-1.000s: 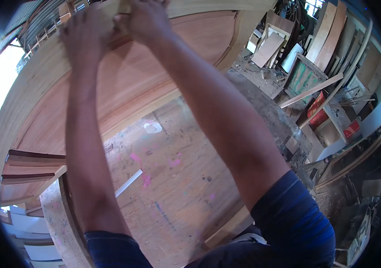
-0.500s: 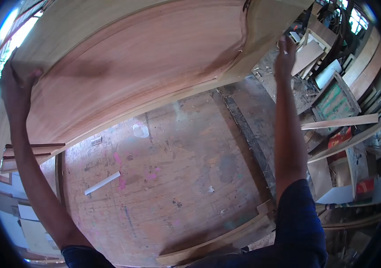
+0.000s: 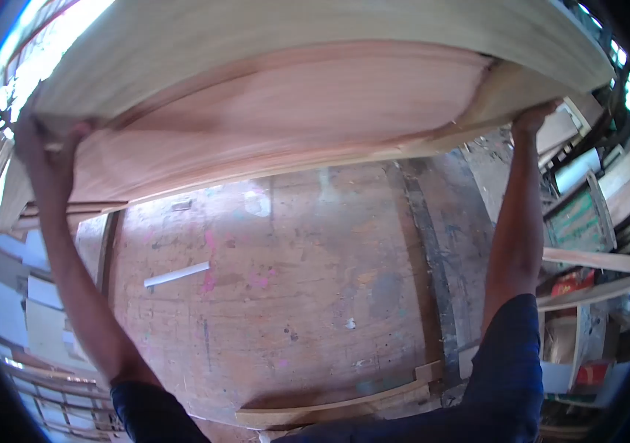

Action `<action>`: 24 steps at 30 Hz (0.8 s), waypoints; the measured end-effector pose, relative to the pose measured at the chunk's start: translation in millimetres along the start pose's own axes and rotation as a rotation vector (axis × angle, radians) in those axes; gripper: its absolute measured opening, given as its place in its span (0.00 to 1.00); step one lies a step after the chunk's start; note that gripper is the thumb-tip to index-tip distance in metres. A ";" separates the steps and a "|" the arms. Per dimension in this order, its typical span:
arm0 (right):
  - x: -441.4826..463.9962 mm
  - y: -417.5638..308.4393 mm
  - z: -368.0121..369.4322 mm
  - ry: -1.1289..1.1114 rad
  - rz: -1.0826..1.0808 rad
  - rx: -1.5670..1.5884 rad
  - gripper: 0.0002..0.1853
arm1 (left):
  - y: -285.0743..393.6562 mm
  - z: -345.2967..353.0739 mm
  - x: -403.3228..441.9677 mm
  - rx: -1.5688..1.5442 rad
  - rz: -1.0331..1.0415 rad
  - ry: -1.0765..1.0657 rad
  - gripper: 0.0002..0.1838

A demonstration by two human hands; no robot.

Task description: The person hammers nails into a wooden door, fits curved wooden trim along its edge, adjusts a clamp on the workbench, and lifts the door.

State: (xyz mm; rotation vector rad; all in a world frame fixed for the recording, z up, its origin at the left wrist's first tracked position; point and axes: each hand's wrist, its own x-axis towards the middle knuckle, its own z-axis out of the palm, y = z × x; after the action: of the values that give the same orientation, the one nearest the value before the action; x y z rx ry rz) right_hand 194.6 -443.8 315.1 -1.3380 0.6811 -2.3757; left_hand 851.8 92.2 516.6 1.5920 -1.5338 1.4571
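Note:
A large wooden panel [image 3: 293,100], pale around the border with a reddish curved inset, is tilted up over the far side of the worktable [image 3: 285,295]. My left hand [image 3: 53,151] is closed around its left end, thumb on the near face. At its lower right edge, my right hand [image 3: 535,119] is closed on the wood, with part of the fingers hidden. Both arms are stretched wide. Below the panel, a thin white strip [image 3: 177,274] lies on the paint-stained tabletop.
A curved wooden piece [image 3: 337,410] lies along the near table edge. A dark bar [image 3: 433,258] crosses the table's right side. Wooden offcuts and a green-stained board [image 3: 580,218] are piled on the right. Pale boards [image 3: 5,295] stand at the left.
The panel has swung toward level, its right end coming down and nearer. My right hand, free before, has moved right and taken hold of its edge. My left hand has kept its grip.

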 end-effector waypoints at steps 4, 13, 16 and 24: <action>-15.8 -56.6 -4.6 -0.015 0.181 0.085 0.51 | 37.9 -36.5 17.1 0.045 0.126 0.070 0.52; -25.3 -168.7 -89.6 0.009 0.113 0.005 0.48 | -31.7 -90.8 29.1 -0.229 -0.128 -0.144 0.50; -67.5 -261.1 -92.7 0.042 0.212 -0.052 0.48 | -56.5 -102.0 33.3 -0.311 -0.079 -0.153 0.48; -124.3 -377.6 -127.7 0.116 0.317 -0.118 0.49 | -79.7 -91.5 37.9 -0.445 -0.138 -0.192 0.49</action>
State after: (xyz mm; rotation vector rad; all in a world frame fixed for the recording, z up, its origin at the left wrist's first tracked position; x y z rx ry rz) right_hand 128.2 -36.8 379.8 -1.0494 1.0004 -2.1963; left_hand 885.4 178.0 604.0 1.5553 -1.6720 0.8318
